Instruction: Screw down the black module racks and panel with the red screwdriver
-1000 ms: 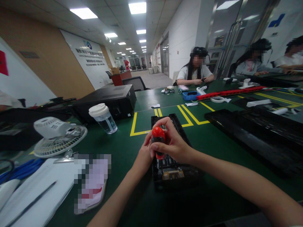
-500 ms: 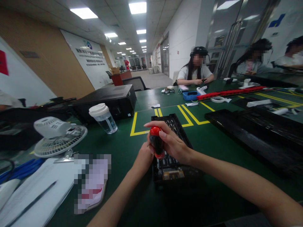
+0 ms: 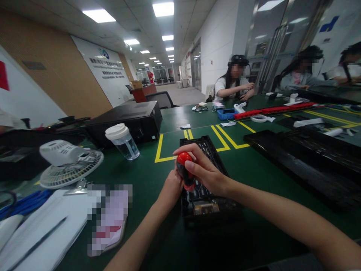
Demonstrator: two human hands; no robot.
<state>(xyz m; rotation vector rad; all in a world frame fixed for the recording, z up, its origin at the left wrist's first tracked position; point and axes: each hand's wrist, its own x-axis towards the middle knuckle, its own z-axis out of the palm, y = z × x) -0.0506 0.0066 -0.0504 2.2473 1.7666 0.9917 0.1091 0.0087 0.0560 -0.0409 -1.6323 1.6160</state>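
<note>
My right hand [image 3: 207, 173] is wrapped round the red-and-black handle of a screwdriver [image 3: 184, 169], which stands nearly upright with its tip down on a long black slotted unit [image 3: 207, 145] lying on the green table [image 3: 146, 177]. My left hand [image 3: 170, 188] sits against the unit's left edge beside the screwdriver's lower end; its fingers are curled and partly hidden behind the tool.
A lidded clear cup [image 3: 122, 141], a black case [image 3: 132, 118], a small white fan [image 3: 69, 162] and papers [image 3: 45, 229] lie to the left. Long black panels [image 3: 307, 154] lie to the right. Other people sit at the far end, near a blue tray [image 3: 227, 113].
The screwdriver handle has tilted slightly left and my right fingers have shifted their hold on it. A person at the far end has raised an arm.
</note>
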